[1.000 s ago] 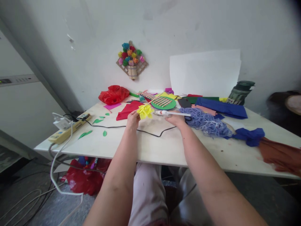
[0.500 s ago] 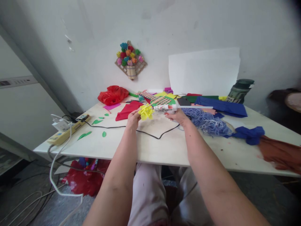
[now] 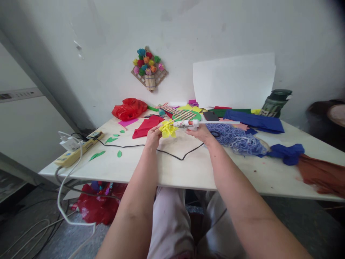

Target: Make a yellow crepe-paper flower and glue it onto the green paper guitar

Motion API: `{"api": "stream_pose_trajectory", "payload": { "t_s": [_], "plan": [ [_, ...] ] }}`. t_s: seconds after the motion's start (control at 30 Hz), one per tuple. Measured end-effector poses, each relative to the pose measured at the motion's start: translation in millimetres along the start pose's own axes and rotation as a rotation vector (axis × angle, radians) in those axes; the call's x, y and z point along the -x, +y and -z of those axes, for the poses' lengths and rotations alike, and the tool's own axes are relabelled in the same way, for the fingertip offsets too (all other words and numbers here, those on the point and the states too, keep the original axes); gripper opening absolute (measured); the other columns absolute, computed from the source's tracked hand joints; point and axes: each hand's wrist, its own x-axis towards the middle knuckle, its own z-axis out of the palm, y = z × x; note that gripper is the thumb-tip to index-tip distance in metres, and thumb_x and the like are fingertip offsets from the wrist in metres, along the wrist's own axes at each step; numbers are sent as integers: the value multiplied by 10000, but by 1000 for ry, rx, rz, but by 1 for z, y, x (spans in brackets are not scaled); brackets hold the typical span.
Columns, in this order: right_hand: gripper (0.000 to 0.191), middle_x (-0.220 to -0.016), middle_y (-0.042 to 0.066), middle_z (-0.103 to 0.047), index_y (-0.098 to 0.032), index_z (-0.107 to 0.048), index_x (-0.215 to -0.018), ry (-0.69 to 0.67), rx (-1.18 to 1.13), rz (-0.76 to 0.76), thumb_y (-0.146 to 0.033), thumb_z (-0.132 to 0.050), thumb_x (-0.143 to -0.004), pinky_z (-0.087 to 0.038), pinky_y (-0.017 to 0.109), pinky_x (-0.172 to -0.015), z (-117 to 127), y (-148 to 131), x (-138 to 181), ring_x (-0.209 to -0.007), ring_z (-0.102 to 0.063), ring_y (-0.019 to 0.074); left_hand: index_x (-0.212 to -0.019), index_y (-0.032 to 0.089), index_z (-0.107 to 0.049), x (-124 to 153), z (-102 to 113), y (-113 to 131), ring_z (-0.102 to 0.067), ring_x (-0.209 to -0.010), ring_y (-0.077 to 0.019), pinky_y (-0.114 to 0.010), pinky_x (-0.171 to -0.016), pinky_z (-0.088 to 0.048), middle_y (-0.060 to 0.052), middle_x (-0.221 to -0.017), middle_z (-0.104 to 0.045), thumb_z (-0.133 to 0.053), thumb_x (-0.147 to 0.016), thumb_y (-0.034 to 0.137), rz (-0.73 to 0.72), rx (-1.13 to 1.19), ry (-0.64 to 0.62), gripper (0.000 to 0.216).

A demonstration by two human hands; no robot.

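over the white table [image 3: 183, 172], our left hand [image 3: 154, 136] pinches the yellow paper flower [image 3: 168, 129] while our right hand [image 3: 202, 133], closed round the glue gun [image 3: 191, 123], aims its tip there; we judge a still flower and sparing dabs best.

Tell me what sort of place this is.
Probably a craft workspace: green leaf cutouts lie on the table, a colorful flower ornament hangs on the wall, and the right hand holds what looks like a glue gun.
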Motion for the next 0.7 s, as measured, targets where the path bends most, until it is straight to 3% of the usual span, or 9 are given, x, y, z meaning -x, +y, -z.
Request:
{"api": "stream_pose_trajectory", "payload": {
  "t_s": [0.17,0.47,0.7],
  "plan": [
    [291,-784,44,-703,-155,-699,-813,-17,13,23,-368,-699,-614,-494,337,-713,-3,2,-1,-762,-640,221,-739,134,-690,0,1,-1,-657,-651,-176,-262,-606,-492,-41,-643,-678,-807,-470,227,9,-6,-9,307],
    [306,-982,86,-721,-172,-695,-880,17,144,83,-374,-728,-652,-495,405,-874,-4,5,-4,-971,-649,268,-726,130,-698,-2,2,-3,-651,-610,-171,-271,-605,-513,-51,-640,-691,-800,-470,218,-2,-4,-19,289],
    [311,-1086,112,-694,-177,-686,-928,25,204,85,-348,-725,-672,-491,453,-904,-3,-1,-3,-1009,-642,276,-727,134,-694,0,1,-2,-659,-644,-185,-274,-608,-504,-59,-649,-690,-792,-492,210,7,-10,-9,266]
  ]
}}
